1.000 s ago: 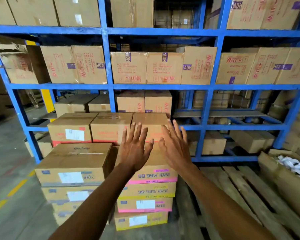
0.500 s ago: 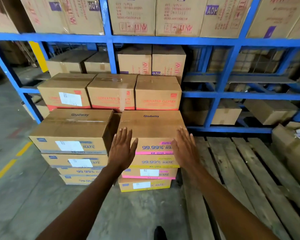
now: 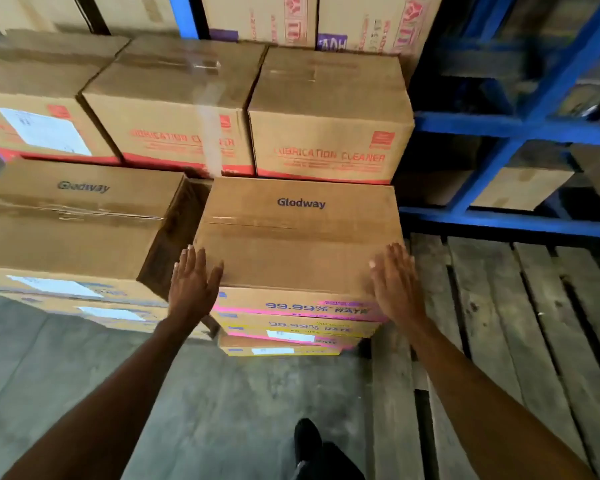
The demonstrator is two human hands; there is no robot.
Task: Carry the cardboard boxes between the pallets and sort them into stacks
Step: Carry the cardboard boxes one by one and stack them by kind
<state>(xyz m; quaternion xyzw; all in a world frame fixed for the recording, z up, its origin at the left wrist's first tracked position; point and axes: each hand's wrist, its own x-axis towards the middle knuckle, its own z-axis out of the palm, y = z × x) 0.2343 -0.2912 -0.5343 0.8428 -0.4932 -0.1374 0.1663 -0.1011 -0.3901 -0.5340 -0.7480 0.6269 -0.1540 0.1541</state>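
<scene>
Nearest to us, a dark shoe (image 3: 307, 436) stands on the bare concrete floor (image 3: 222, 403), which leaves us room to step back once a load is up. Our left hand (image 3: 191, 285) lies with straight fingers against the near left corner of the top Glodway box (image 3: 298, 233), and our right hand (image 3: 397, 287) reaches, fingers also straight, to the near right corner; whether that palm already touches the cardboard we cannot tell. Neither hand is curled round anything, so nothing is gripped yet. We judge the hands are set at opposite sides so the box can be squeezed between the palms and lifted level. It crowns a stack of flatter boxes (image 3: 295, 327) with pink and yellow bands. On the left a narrow gap separates it from the neighbouring Glodway box (image 3: 77, 220), tight for fingers. On the right the wooden pallet (image 3: 499, 323) lies open with bare slats, the freest side and, we judge, a likely place to build a new stack. Behind, the box meets the row of Lubrication Cleaner boxes (image 3: 329, 116), which stand higher, so it should come up and toward us. Farther off, the blue rack (image 3: 506, 126) limits any swing to the far right.
</scene>
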